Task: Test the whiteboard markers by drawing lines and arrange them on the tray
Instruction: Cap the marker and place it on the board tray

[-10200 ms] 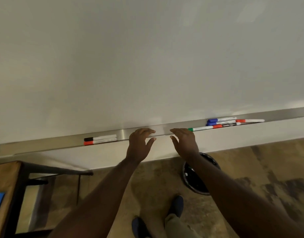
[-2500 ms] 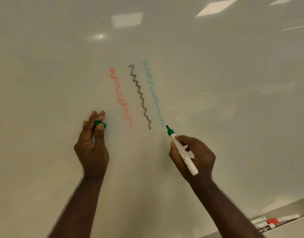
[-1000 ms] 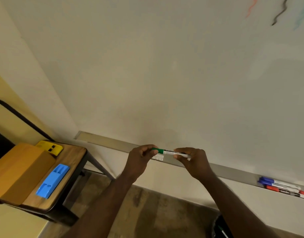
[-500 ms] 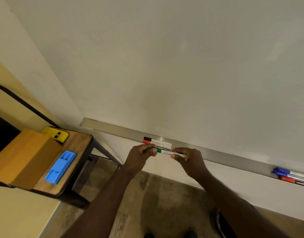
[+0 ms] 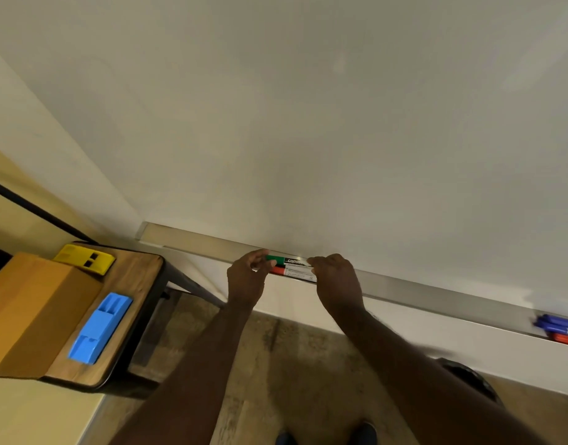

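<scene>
Head view: both hands (image 5: 247, 277) (image 5: 335, 277) on slim green-capped marker (image 5: 287, 261), metal tray (image 5: 420, 295).

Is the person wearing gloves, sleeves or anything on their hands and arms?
No. The left hand and right hand are bare, with no gloves, rings or watch visible. Both forearms are uncovered as far as the picture shows, so no sleeves appear. Dark shoes show at the bottom edge.
</scene>
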`<move>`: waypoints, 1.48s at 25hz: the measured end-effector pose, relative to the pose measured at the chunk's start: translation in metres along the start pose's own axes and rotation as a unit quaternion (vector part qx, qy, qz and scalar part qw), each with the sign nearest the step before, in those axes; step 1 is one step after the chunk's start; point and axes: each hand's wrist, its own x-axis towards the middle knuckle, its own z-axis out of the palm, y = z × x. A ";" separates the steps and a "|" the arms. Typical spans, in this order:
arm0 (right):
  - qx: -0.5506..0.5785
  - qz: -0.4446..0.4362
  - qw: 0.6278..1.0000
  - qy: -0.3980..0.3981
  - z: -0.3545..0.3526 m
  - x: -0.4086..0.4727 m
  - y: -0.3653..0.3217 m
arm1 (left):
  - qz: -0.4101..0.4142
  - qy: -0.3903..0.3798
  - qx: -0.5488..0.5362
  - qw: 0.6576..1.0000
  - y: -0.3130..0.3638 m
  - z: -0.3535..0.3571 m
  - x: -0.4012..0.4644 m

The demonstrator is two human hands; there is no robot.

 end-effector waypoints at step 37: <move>0.040 0.064 0.997 0.004 0.046 0.003 0.011 | -0.053 0.077 0.112 0.989 -0.041 0.057 0.030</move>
